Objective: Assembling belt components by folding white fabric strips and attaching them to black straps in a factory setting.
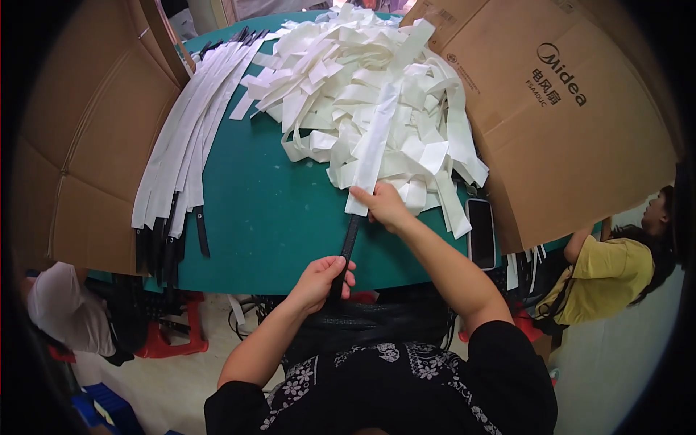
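A long black strap, perhaps a belt, runs away from me across the near part of the table. My left hand is closed around its near end, by the table's front edge. Farther up, a white fabric-like sleeve or strip covers the strap. My right hand pinches that white piece at its near end, thumb on top. The white piece's far end lies over a large heap of loose white strips.
On the left of the green table lies a row of white-covered black straps. Cardboard panels stand left and right. A phone lies by the right panel. Other people sit at both sides, one in a yellow top.
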### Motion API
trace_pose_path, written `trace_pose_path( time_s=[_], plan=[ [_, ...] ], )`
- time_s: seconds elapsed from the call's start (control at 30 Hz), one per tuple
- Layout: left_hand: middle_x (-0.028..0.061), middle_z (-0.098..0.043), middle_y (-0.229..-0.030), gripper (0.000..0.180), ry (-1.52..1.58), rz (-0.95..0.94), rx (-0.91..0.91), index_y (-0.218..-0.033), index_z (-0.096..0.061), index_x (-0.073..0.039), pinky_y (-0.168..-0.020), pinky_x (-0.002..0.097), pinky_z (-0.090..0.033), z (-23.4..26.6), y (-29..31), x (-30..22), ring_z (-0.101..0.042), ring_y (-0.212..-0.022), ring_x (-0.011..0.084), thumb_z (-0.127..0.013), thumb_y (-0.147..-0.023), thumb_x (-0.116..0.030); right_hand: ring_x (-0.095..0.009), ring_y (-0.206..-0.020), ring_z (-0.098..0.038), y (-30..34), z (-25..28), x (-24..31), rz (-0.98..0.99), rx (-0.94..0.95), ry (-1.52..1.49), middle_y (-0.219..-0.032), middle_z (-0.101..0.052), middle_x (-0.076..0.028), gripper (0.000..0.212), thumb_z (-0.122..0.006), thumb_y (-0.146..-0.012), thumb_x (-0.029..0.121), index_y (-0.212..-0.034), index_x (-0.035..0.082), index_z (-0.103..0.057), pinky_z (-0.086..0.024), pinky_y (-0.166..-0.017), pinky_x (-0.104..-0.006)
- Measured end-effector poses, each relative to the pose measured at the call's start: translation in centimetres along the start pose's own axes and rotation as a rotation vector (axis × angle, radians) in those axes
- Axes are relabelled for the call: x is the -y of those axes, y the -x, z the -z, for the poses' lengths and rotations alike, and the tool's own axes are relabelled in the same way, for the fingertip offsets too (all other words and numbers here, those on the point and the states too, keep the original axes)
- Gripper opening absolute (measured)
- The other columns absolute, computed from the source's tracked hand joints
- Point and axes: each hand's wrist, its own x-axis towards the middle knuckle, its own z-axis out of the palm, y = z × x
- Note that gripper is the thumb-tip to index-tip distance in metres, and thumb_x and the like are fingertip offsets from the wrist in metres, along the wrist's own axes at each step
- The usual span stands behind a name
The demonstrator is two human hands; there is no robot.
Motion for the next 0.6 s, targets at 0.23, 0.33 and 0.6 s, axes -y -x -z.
trace_pose_path(
  time_s=[0.23, 0.33, 0.6],
  plan=[
    [0.0082, -0.059, -0.071, 0.025, -0.015, -0.075, -0.030, -0.090, -0.052, 0.000, -0.053, 0.0237, -0.046, -1.6, -2.2, -2.4, -0.057, -0.056, 0.0144, -0.041, -0.092, -0.023, -0.008, -0.042, -0.041, 3.7, -1.0, 0.0, -0.034, 0.125, -0.040, -0.061, -0.054, -0.002, 0.026, -0.065, -0.077, 0.027, -0.077, 0.001, -0.059, -0.031, -0.037, -0.0229],
    [0.0092, -0.060, -0.079, 0.024, -0.119, -0.148, -0.037, -0.092, -0.051, 0.000, -0.066, 0.0269, -0.048, -2.5, -2.2, -2.7, -0.060, -0.064, 0.0168, -0.042, -0.091, -0.022, -0.007, -0.044, -0.041, 3.9, -0.5, 1.3, -0.032, 0.123, -0.171, -0.063, -0.053, -0.001, 0.028, -0.065, -0.076, 0.028, -0.081, 0.001, -0.059, -0.031, -0.038, -0.0222],
    [0.0104, -0.061, -0.073, 0.023, -0.137, -0.134, 0.055, -0.088, -0.054, 0.001, -0.060, 0.0252, -0.046, -3.0, -1.5, -2.6, -0.058, -0.058, 0.0163, -0.042, -0.091, -0.019, -0.008, -0.043, -0.037, 4.3, -0.2, 3.2, -0.130, 0.241, -0.105, -0.062, -0.051, 0.001, 0.031, -0.067, -0.075, 0.032, -0.081, 0.003, -0.059, -0.027, -0.038, -0.0217]
  ],
)
